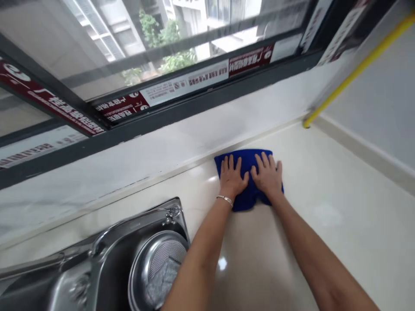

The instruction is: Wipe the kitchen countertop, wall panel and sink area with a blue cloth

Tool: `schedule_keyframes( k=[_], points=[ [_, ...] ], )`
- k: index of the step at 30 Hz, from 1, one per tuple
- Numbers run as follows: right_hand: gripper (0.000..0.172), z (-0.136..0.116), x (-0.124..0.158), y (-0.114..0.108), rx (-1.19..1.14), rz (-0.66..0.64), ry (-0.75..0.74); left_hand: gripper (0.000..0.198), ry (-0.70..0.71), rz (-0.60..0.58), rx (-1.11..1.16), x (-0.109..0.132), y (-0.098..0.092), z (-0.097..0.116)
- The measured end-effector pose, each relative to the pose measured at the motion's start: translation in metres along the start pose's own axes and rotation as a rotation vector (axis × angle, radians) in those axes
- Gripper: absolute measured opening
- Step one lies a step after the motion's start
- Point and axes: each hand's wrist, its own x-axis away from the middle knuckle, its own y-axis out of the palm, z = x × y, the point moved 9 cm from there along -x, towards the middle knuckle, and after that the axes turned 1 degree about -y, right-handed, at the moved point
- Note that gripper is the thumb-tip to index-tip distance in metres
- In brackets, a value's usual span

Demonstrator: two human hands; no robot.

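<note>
A blue cloth [248, 160] lies spread on the glossy cream countertop [327, 190], its far edge close to the low backsplash under the window. My left hand [232, 178] presses flat on the cloth's left part, fingers spread and pointing away from me; a silver bracelet [225, 199] circles that wrist. On the right part of the same cloth rests my right hand [268, 175], palm down with the fingers apart. The thumbs point toward each other, with a small gap between them. Neither hand grips the cloth.
To the left is a stainless steel sink [110, 276] holding a perforated metal colander [165, 252] with a greyish, crumpled item inside. A yellow pipe [359, 67] meets the counter at the back right corner. Behind the counter runs a dark window frame [194, 93] with printed tape.
</note>
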Motion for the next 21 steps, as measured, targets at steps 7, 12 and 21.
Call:
schedule_keyframes(
  k=[7,12,21],
  points=[
    [0.061,0.016,0.082,-0.032,0.083,-0.017,0.104,0.065,0.191,-0.024,0.038,0.060,-0.005,0.029],
    [0.059,0.017,0.142,-0.050,0.114,-0.018,0.137,0.067,0.251,-0.018,0.030,0.116,-0.007,0.046],
    [0.060,0.025,0.261,-0.083,0.140,-0.034,0.185,0.076,0.394,-0.064,0.045,0.219,-0.002,0.075]
  ],
)
